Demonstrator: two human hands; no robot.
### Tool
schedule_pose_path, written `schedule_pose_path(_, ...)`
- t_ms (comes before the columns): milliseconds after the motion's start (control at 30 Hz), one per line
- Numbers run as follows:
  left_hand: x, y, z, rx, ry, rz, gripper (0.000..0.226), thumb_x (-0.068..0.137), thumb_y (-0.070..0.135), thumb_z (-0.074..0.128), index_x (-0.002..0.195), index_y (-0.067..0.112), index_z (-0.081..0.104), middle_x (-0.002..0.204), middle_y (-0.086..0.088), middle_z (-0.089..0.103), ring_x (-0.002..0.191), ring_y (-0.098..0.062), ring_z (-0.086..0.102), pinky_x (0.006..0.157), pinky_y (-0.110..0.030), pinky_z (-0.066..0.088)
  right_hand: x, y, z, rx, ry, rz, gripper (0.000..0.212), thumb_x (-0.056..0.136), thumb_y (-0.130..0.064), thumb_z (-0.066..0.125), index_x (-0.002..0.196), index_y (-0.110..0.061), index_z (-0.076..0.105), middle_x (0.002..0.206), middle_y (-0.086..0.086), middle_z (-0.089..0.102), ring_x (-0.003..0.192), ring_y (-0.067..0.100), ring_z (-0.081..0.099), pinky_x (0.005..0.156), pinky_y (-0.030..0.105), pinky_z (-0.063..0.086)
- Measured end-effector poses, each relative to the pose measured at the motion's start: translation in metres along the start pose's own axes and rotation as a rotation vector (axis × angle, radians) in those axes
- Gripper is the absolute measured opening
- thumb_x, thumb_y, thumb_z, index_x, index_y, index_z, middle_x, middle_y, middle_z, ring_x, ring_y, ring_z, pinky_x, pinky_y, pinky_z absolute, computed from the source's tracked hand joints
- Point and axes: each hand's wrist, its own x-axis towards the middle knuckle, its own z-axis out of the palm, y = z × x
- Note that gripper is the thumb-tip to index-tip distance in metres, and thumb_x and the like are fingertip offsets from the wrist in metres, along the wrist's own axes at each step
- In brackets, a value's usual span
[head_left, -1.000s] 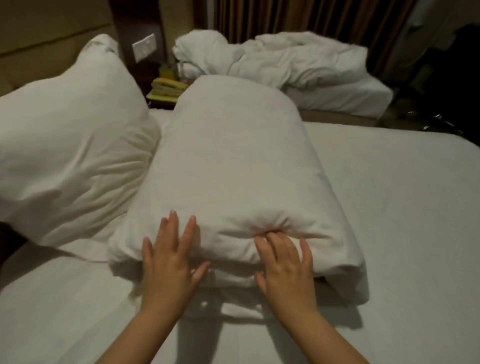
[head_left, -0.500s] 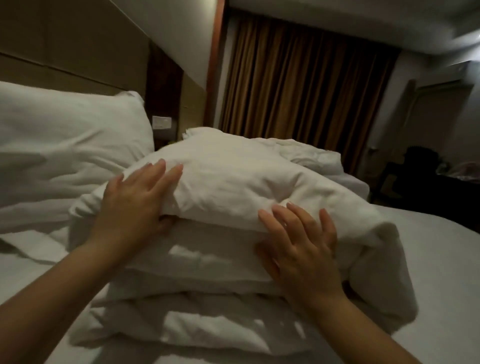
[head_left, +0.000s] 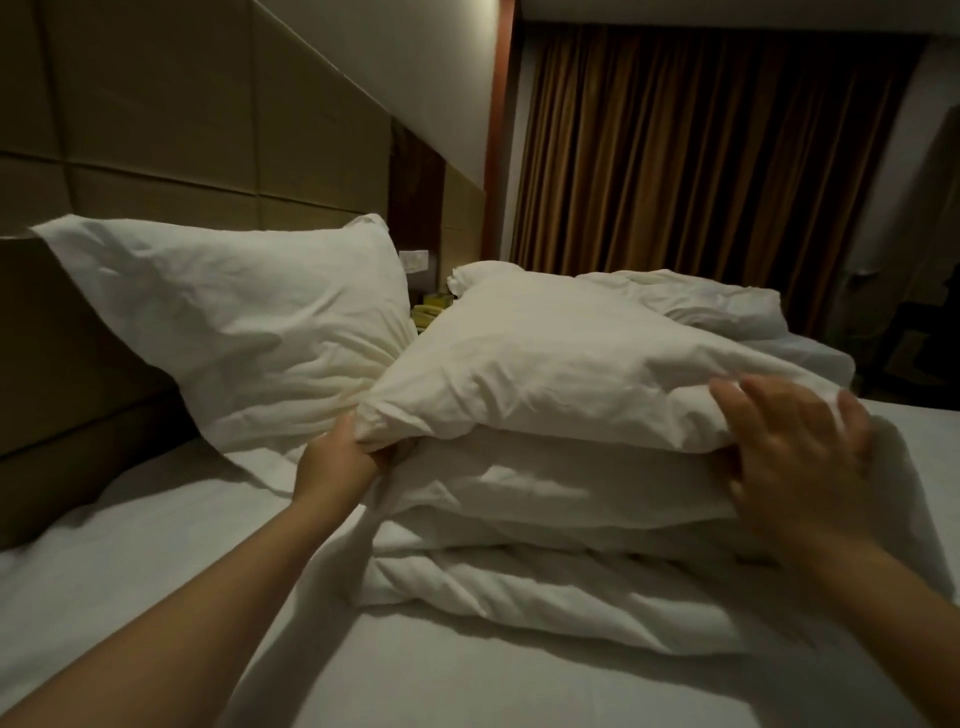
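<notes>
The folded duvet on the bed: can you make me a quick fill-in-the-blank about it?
1. The left hand grips a corner of the duvet's ____ fold.
2. The pillow leans against the ____.
3. The duvet lies to the pillow's ____.
Missing words: top; headboard; right.
</notes>
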Motion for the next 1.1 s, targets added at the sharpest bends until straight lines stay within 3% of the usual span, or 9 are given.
schedule_pose_path(133, -0.005, 0.02, -0.039, -0.109, 0.212, 0.312, 0.013, 0.088, 0.03, 0.064, 0.1, 0.025, 0.061, 0.083, -0.005, 0.064, 0.071, -0.021, 0.057, 0.055, -0.027, 0.036, 0.005, 0.012, -0.007, -0.042, 0.023, 0.029, 0.05, 0.071, -0.022, 0.051, 0.121, -0.014, 0.054, 0.112, 0.02, 0.056, 0.103, 0.037, 0.044, 0.092, 0.051, 0.028)
schedule_pose_path(300, -0.028, -0.027, -0.046, 0.077, 0.02, 0.251, 0.074, 0.068, 0.064, 0.031, 0.123, 0.024, 0.058, 0.107, -0.012, 0.069, 0.097, -0.034, 0.063, 0.069, -0.033, 0.041, -0.002, 0.018, -0.003, -0.083, 0.008, 0.005, 0.035, 0.077, -0.017, 0.052, 0.11, -0.009, 0.06, 0.092, 0.023, 0.061, 0.081, 0.044, 0.055, 0.073, 0.05, 0.035)
schedule_pose_path(400, -0.05, -0.012, -0.031, 0.076, 0.073, 0.241, 0.049, 0.079, 0.048, 0.042, 0.119, 0.022, 0.054, 0.094, -0.008, 0.068, 0.085, -0.033, 0.061, 0.061, -0.033, 0.037, 0.001, 0.007, 0.001, -0.021, 0.025, 0.068, 0.038, 0.07, -0.015, 0.052, 0.106, -0.008, 0.062, 0.095, 0.023, 0.059, 0.085, 0.041, 0.05, 0.077, 0.049, 0.032)
schedule_pose_path(467, -0.045, -0.005, -0.031, 0.026, 0.105, 0.178, 0.035, 0.088, 0.033, 0.05, 0.121, 0.022, 0.05, 0.091, -0.007, 0.065, 0.082, -0.03, 0.057, 0.061, -0.032, 0.035, 0.006, -0.01, 0.001, 0.034, 0.046, 0.047, 0.044, 0.062, -0.008, 0.06, 0.106, -0.008, 0.06, 0.099, 0.022, 0.057, 0.088, 0.038, 0.047, 0.081, 0.046, 0.029)
schedule_pose_path(600, -0.047, -0.008, -0.024, -0.297, -0.009, -0.18, 0.05, 0.083, 0.03, 0.064, 0.125, 0.033, 0.037, 0.091, -0.002, 0.056, 0.08, -0.027, 0.057, 0.061, -0.035, 0.05, 0.004, -0.053, 0.007, 0.113, 0.119, -0.047, 0.052, 0.059, -0.014, 0.062, 0.111, -0.012, 0.053, 0.103, 0.017, 0.057, 0.095, 0.032, 0.042, 0.09, 0.045, 0.028)
schedule_pose_path(700, -0.06, -0.012, -0.014, -0.433, -0.038, -0.306, 0.042, 0.066, 0.039, 0.059, 0.104, 0.019, 0.058, 0.086, -0.012, 0.065, 0.078, -0.035, 0.064, 0.063, -0.049, 0.058, -0.001, -0.062, 0.01, 0.123, 0.115, -0.032, 0.049, 0.064, -0.02, 0.057, 0.113, -0.016, 0.053, 0.106, 0.014, 0.056, 0.099, 0.031, 0.042, 0.098, 0.049, 0.024)
schedule_pose_path(800, -0.052, -0.016, -0.025, -0.287, 0.128, -0.212, 0.034, 0.065, 0.037, 0.048, 0.084, 0.013, 0.063, 0.074, -0.019, 0.068, 0.073, -0.036, 0.066, 0.067, -0.047, 0.055, -0.008, -0.047, 0.007, 0.089, 0.096, 0.038, 0.047, 0.066, -0.015, 0.056, 0.112, -0.017, 0.053, 0.109, 0.013, 0.054, 0.101, 0.031, 0.04, 0.103, 0.05, 0.019)
schedule_pose_path(967, -0.068, 0.003, -0.012, -0.28, 0.169, -0.112, 0.065, 0.079, 0.022, 0.057, 0.139, 0.013, 0.033, 0.128, -0.025, 0.047, 0.113, -0.043, 0.048, 0.09, -0.05, 0.042, -0.029, -0.006, -0.003, 0.075, 0.113, 0.083, 0.05, 0.067, -0.018, 0.058, 0.117, -0.018, 0.052, 0.113, 0.014, 0.058, 0.108, 0.03, 0.039, 0.104, 0.053, 0.018)
schedule_pose_path(1100, -0.086, 0.066, 0.0, -0.018, 0.573, 0.566, 0.061, 0.081, 0.027, 0.053, 0.136, 0.01, 0.033, 0.131, -0.022, 0.037, 0.117, -0.039, 0.039, 0.096, -0.051, 0.038, -0.054, 0.012, -0.009, 0.051, 0.144, 0.111, 0.051, 0.076, -0.032, 0.049, 0.126, -0.02, 0.046, 0.124, 0.008, 0.049, 0.116, 0.03, 0.041, 0.106, 0.051, 0.019)
